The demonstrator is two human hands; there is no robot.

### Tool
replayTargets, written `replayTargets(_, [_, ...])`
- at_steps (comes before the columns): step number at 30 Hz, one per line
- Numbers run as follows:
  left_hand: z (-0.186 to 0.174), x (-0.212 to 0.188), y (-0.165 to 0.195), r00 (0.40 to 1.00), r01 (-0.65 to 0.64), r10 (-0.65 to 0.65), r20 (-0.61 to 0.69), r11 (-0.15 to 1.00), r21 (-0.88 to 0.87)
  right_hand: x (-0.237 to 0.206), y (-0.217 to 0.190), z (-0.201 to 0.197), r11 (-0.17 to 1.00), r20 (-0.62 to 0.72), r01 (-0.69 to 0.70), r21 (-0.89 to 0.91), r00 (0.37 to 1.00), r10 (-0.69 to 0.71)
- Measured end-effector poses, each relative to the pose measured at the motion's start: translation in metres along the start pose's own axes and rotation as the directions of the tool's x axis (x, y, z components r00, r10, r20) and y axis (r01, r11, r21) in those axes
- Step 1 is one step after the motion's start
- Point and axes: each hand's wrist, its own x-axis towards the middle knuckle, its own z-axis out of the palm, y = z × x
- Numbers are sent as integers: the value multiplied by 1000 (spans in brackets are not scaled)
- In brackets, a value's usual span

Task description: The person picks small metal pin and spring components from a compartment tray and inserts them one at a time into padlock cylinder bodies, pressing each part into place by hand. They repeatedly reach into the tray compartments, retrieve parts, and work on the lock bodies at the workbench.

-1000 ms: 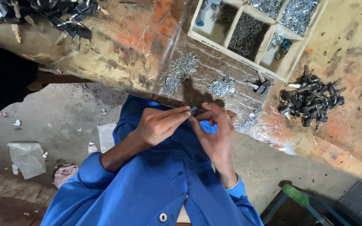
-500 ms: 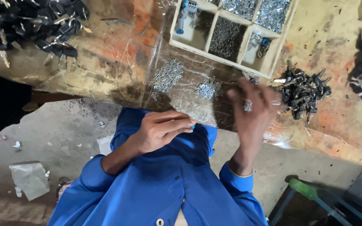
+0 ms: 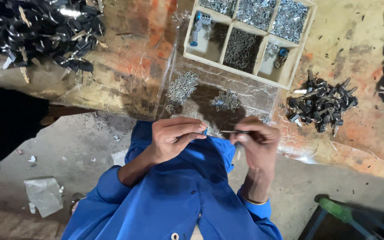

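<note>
Both hands pinched tight: right hand [image 3: 256, 142] on a thin metal pin [image 3: 233, 132], left hand [image 3: 174, 135] on something tiny. Light, stiff, slippery, so grip mid-shaft.

- There is only one view. The camera sits on the person's head.
- It looks almost straight down, over the blue sleeves and onto the left hand [image 3: 174, 138] and the right hand [image 3: 256, 142].
- The hands are close to the camera and sit near the middle of the picture.
- The counter [image 3: 356, 138] fills the top part, a bit farther away, with a wooden tray [image 3: 290, 75] at the top edge.
- The grey floor [image 3: 81, 146] shows far below, at the bottom and left.
</note>
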Motion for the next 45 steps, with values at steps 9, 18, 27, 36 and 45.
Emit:
replayTargets(9, [0, 0, 1, 997, -71, 70, 23, 995, 68, -5, -6, 52, 897, -68, -62, -439, 997, 36])
replayTargets(18, [-2, -4, 4, 989, -136, 126, 73, 979, 153, -4, 12, 49, 822, 91, 143, -551, 990, -111])
replayTargets(27, [-21, -9, 0, 893, -123, 115, 436, 992, -10, 24, -53, 26, 737, 326, 236, -633, 945, -23])
replayTargets(36, [-24, 6, 15, 896, -178, 126, 426, 980, 84, 51, -98, -32, 657, -345, 479, -582, 586, -733])
replayTargets(45, [-47, 77, 6, 978, -154, 30, 209, 777, 610, 23, -88, -83, -182, -103, -160, -970, 952, -288])
